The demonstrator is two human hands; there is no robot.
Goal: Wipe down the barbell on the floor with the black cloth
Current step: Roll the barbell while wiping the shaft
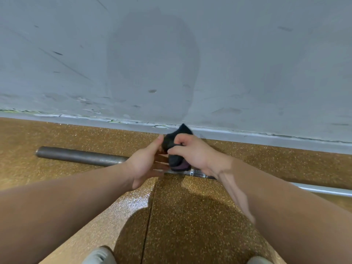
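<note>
A steel barbell (82, 156) lies on the speckled brown floor, parallel to the wall; its thick grey sleeve runs left and its thin shaft continues to the right edge. The black cloth (176, 147) is bunched above the barbell's collar. My right hand (192, 151) grips the cloth from the right, fingers curled over it. My left hand (146, 162) reaches in from the left with straight fingers, its thumb touching the cloth's left side. The collar part of the barbell is hidden behind both hands.
A scuffed grey wall (171, 63) rises just behind the barbell, meeting the floor at a chipped skirting. A seam in the floor mats (150, 216) runs toward me. The tips of my light shoes (99, 256) show at the bottom edge.
</note>
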